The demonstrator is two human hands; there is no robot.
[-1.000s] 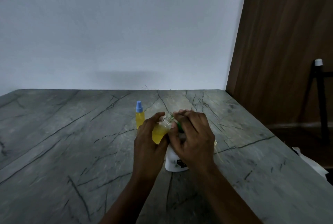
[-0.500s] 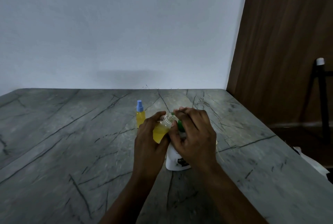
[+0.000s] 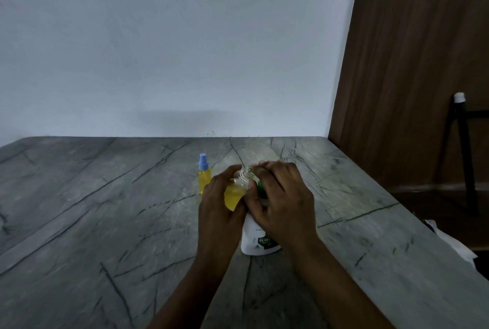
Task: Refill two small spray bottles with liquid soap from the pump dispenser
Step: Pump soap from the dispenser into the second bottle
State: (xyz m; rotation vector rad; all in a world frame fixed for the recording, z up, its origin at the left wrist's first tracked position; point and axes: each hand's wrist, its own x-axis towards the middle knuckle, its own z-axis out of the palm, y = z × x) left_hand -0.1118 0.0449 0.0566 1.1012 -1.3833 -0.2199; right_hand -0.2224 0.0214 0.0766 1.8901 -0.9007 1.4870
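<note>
Little has shifted: your left hand (image 3: 221,209) grips the uncapped bottle (image 3: 234,196); your right hand (image 3: 281,196) seemingly curls over the pump dispenser (image 3: 255,241). Filling step in hand; next, pump steadily.

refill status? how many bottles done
Done: the blue-capped bottle stands on the counter, capped and full of yellow liquid. In hand: the left hand holds the second bottle uncapped, tilted, partly filled, neck at the pump dispenser, whose green head the right hand grips. Left: top it up and recap; its cap isn't visible.
</note>
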